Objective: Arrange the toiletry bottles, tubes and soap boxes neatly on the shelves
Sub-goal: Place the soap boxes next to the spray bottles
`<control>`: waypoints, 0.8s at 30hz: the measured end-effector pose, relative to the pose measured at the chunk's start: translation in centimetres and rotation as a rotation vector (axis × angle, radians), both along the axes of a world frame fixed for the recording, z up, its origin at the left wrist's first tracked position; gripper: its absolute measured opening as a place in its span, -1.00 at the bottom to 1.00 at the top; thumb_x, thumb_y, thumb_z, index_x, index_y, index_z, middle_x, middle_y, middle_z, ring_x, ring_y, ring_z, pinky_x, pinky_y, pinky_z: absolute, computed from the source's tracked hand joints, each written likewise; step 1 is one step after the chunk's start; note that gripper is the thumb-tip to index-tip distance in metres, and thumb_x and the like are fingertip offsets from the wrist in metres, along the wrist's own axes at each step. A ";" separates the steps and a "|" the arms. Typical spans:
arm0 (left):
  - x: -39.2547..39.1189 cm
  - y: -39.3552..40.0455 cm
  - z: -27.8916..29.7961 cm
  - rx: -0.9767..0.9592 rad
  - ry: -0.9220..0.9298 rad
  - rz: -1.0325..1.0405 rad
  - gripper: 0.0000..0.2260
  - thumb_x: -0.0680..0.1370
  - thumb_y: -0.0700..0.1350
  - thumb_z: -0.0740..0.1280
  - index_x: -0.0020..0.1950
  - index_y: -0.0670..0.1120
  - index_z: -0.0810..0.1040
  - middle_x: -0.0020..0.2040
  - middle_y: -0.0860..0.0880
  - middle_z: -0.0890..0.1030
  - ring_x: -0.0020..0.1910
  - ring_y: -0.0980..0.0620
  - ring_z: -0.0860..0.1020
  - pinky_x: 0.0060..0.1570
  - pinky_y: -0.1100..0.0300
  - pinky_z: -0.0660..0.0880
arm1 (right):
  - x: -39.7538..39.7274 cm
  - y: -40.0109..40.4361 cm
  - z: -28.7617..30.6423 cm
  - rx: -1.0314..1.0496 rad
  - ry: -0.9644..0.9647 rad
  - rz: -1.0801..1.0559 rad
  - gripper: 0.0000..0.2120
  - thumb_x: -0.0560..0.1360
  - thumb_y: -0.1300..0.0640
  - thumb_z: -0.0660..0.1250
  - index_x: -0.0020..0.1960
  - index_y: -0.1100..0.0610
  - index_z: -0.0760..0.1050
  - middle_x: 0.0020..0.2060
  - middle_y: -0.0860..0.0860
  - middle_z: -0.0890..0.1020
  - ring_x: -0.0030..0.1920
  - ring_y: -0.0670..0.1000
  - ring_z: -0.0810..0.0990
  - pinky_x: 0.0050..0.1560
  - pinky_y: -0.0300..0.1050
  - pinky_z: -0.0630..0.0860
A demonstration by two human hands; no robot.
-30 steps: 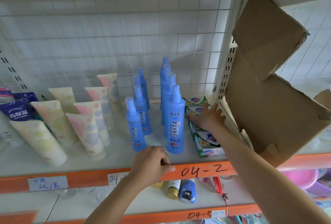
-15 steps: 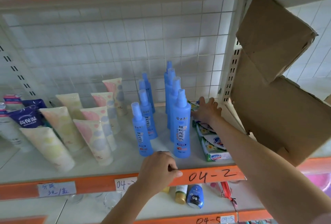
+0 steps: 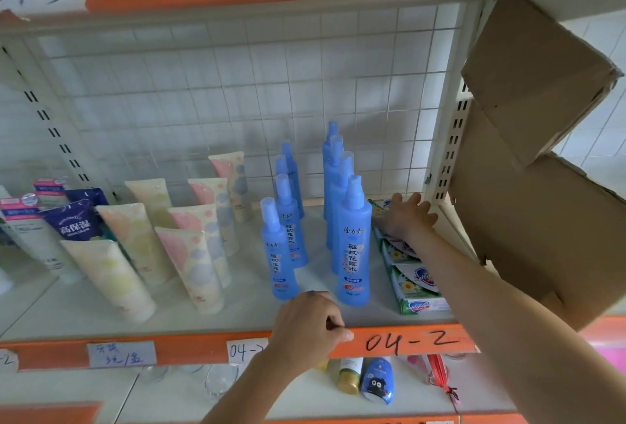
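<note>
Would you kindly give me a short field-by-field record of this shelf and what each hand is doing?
shelf: label 04-2 on orange edge
left side: tubes standing in rows, leaning back
middle: blue bottles upright in two rows
right side: soap boxes in a row, front to back
right hand: fingers spread, resting on the rear soap boxes
left hand: curled at the shelf edge, holding no product
beyond the upright: cardboard box
</note>
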State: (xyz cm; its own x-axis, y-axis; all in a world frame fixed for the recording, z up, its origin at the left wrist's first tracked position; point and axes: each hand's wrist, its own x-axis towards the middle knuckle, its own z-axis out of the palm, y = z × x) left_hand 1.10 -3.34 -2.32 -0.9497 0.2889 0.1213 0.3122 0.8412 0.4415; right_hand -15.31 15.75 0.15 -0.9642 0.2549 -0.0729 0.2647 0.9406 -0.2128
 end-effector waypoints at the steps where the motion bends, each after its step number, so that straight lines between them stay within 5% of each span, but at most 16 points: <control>1: 0.0 0.0 0.0 0.002 0.003 0.000 -0.76 0.39 0.14 0.41 -0.17 -0.03 0.62 -0.25 0.19 0.47 -0.23 0.21 0.48 -0.30 0.42 0.27 | 0.3 0.1 0.2 0.007 -0.009 0.024 -0.25 0.41 -0.35 0.17 0.40 0.14 0.17 0.37 0.21 0.18 0.35 0.26 0.19 0.27 0.18 0.24; 4: 0.1 -0.2 -0.3 0.025 0.012 -0.008 -0.78 0.39 0.12 0.42 -0.16 -0.02 0.62 -0.23 0.17 0.49 -0.23 0.21 0.49 -0.24 0.37 0.37 | 1.8 0.1 1.0 -0.165 0.129 0.101 -0.52 0.50 -0.12 0.19 0.30 0.13 0.31 0.36 0.17 0.22 0.37 0.18 0.20 0.29 0.10 0.26; 7: 0.0 -0.3 -0.7 0.163 0.046 0.012 -0.84 0.40 0.07 0.42 -0.18 -0.01 0.61 -0.25 0.16 0.54 -0.23 0.21 0.54 -0.13 0.25 0.51 | 5.0 0.3 2.2 -0.584 0.344 0.191 -0.81 0.53 0.17 0.20 0.11 0.14 0.48 0.17 0.09 0.48 0.19 0.07 0.44 0.03 -0.13 0.38; 10: -0.5 -0.3 -1.3 0.350 0.179 0.096 -0.89 0.44 -0.04 0.42 -0.17 -0.03 0.52 -0.22 0.13 0.53 -0.22 0.19 0.55 -0.19 0.24 0.54 | 9.4 0.5 3.3 -0.901 0.291 0.360 -0.79 0.48 0.33 0.20 0.00 0.11 0.51 -0.10 -0.07 0.58 0.01 -0.04 0.54 -0.05 -0.32 0.43; 14: -1.2 0.2 -1.2 0.525 0.223 0.121 -0.82 0.47 -0.05 0.39 -0.04 -0.07 0.45 -0.06 0.05 0.53 -0.06 0.15 0.54 -0.10 0.32 0.54 | 12.3 0.1 2.7 -0.746 0.070 0.631 -0.71 0.41 0.24 0.32 0.13 0.10 0.49 -0.08 -0.12 0.59 -0.06 -0.19 0.56 -0.04 -0.38 0.47; 18: -2.1 0.9 -1.3 0.553 0.148 0.075 -0.72 0.48 0.02 0.35 0.12 -0.09 0.49 0.03 0.03 0.61 0.02 0.13 0.59 0.01 0.16 0.58 | 12.8 -1.5 0.9 -0.532 0.193 0.580 -0.65 0.39 0.11 0.45 0.13 0.08 0.45 -0.07 -0.10 0.61 -0.14 -0.19 0.55 -0.15 -0.44 0.47; 21: -2.5 1.0 -1.3 0.576 0.145 0.090 -0.77 0.48 -0.01 0.37 0.07 -0.09 0.53 -0.01 0.02 0.65 -0.04 0.18 0.62 -0.05 0.16 0.59 | 12.7 -1.7 0.3 -0.516 0.249 0.558 -0.64 0.38 0.12 0.46 0.14 0.11 0.47 -0.01 -0.03 0.65 -0.08 -0.11 0.58 -0.02 -0.28 0.53; 24: -2.5 0.7 -1.4 0.566 0.179 0.090 -0.79 0.47 -0.02 0.39 0.05 -0.07 0.55 -0.04 0.05 0.66 -0.06 0.20 0.62 -0.09 0.20 0.59 | 13.0 -1.8 0.7 -0.504 0.250 0.584 -0.63 0.40 0.13 0.44 0.16 0.12 0.47 0.02 -0.05 0.63 -0.05 -0.15 0.56 -0.07 -0.43 0.45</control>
